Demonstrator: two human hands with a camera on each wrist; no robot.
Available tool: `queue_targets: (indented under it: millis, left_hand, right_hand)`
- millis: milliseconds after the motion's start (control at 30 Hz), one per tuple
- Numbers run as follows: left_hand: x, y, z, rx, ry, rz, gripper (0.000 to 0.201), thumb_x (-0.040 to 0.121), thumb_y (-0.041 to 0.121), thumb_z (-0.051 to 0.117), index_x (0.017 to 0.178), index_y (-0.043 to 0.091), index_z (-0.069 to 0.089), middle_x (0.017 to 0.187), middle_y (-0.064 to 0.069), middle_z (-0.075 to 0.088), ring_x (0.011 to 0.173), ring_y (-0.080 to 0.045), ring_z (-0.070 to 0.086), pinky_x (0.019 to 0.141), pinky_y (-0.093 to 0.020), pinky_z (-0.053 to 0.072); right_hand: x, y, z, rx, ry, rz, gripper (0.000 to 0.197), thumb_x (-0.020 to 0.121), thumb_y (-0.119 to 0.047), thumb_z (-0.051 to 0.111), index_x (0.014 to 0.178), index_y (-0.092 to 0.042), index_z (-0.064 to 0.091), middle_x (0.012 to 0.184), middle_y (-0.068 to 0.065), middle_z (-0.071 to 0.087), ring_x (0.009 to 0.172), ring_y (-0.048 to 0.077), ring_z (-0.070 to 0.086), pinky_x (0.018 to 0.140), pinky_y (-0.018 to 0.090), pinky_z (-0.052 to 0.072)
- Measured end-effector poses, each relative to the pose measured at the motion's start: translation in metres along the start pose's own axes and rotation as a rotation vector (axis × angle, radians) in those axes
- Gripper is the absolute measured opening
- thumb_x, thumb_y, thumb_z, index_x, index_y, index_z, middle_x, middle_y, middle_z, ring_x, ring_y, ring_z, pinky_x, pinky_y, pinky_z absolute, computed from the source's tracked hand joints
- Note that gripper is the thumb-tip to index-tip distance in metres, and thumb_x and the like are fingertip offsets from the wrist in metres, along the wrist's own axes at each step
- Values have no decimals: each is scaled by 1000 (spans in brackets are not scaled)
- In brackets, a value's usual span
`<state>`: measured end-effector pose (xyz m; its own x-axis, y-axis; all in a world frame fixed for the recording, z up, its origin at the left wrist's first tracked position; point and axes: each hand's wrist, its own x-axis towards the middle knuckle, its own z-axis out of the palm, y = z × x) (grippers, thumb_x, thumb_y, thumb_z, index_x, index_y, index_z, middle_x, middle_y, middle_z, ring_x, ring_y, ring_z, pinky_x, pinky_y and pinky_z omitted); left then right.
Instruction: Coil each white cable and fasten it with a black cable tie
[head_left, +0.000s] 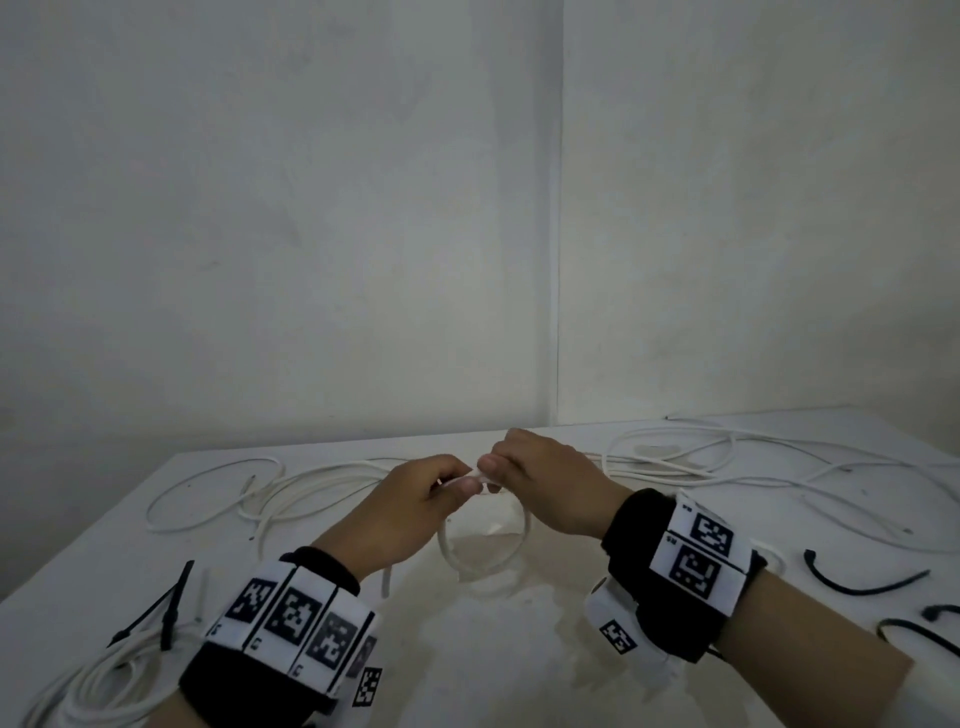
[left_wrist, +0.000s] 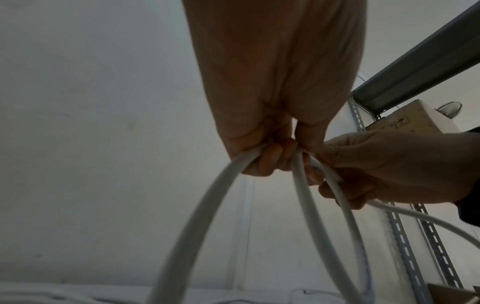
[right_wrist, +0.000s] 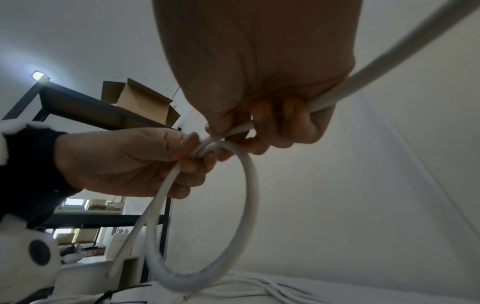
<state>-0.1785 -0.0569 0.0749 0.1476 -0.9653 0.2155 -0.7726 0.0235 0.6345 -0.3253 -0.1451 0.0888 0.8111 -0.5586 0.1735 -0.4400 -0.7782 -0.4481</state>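
Both hands meet above the middle of the white table (head_left: 519, 649). My left hand (head_left: 441, 486) pinches the top of a white cable loop (head_left: 485, 564) that hangs down from it. My right hand (head_left: 501, 467) grips the same white cable (right_wrist: 249, 185) right beside the left fingers, and the cable's free run (right_wrist: 389, 63) leaves past my right palm. In the left wrist view the loop (left_wrist: 202, 216) drops from my curled left fingers (left_wrist: 270, 156). Loose black cable ties (head_left: 862, 579) lie at the right.
More loose white cables (head_left: 753, 457) sprawl along the back of the table, right and left (head_left: 228, 493). A coiled white cable with black ties (head_left: 130, 660) lies at the front left. Walls close the table's back. A shelf rack with cardboard boxes (right_wrist: 135, 102) stands behind.
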Motion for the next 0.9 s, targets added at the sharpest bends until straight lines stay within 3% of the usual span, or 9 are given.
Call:
queue_targets:
  millis: [100, 267, 333, 400, 500, 567, 633, 767, 900]
  left_hand:
    - [-2, -4, -5, -47, 81, -12, 19, 93, 29, 52, 74, 27, 54, 60, 10, 45, 49, 5, 43, 51, -12, 33]
    - [-6, -10, -6, -75, 74, -33, 15, 95, 24, 48, 84, 23, 58, 69, 12, 56, 51, 10, 47, 53, -9, 36]
    - [-6, -10, -3, -60, 76, -32, 18, 97, 25, 44, 83, 23, 55, 71, 12, 57, 56, 6, 48, 55, -10, 35]
    - [-3, -10, -2, -15, 73, -19, 19, 97, 27, 42, 83, 22, 53, 69, 10, 53, 60, -2, 45, 57, -14, 34]
    - [-1, -10, -2, 74, 57, -8, 20, 97, 33, 39, 79, 29, 47, 69, 7, 51, 61, -9, 44, 60, -23, 33]
    - [0, -9, -2, 104, 54, -6, 21, 97, 34, 38, 77, 32, 44, 71, 4, 51, 62, -12, 43, 61, -26, 32]
    - [0, -8, -1, 128, 51, 8, 20, 97, 35, 38, 78, 32, 45, 69, 6, 50, 61, -9, 42, 59, -25, 31]
    - [0, -7, -1, 70, 91, 38, 17, 96, 33, 43, 80, 33, 49, 67, 11, 53, 55, 1, 46, 53, -13, 33]
    - [-1, -8, -3, 64, 113, 39, 13, 96, 33, 44, 91, 25, 54, 68, 10, 54, 56, 3, 48, 53, -12, 35]
  right_hand:
    - [3, 4, 2, 144, 97, 4, 33, 98, -37, 34, 78, -21, 55, 87, -3, 46, 82, 16, 48, 76, 30, 34]
    - [7, 13, 10, 255, 119, 8, 36, 98, -32, 36, 66, -25, 51, 73, -8, 51, 69, 11, 48, 65, 25, 34]
    - [9, 13, 13, 293, 121, 7, 38, 99, -30, 36, 62, -27, 48, 66, -14, 50, 62, 3, 46, 61, 20, 35]
    - [11, 14, 14, 308, 135, -1, 40, 99, -27, 37, 61, -27, 48, 65, -12, 53, 62, 5, 48, 64, 22, 37]
    - [13, 16, 14, 337, 128, -16, 33, 98, -22, 39, 69, -22, 54, 66, -11, 58, 72, 15, 53, 76, 33, 43]
    - [12, 16, 14, 345, 97, -49, 25, 98, -21, 40, 82, -22, 60, 68, -12, 59, 75, 14, 54, 75, 33, 43]
    - [11, 14, 14, 312, 85, -76, 24, 97, -21, 42, 81, -25, 60, 65, -12, 58, 68, 11, 49, 68, 29, 39]
    - [11, 12, 12, 311, 142, -86, 37, 95, -19, 44, 61, -32, 51, 59, -11, 56, 59, 11, 44, 63, 27, 37]
    - [11, 13, 13, 371, 159, -65, 35, 95, -19, 45, 64, -30, 55, 60, -12, 60, 63, 11, 47, 64, 24, 39]
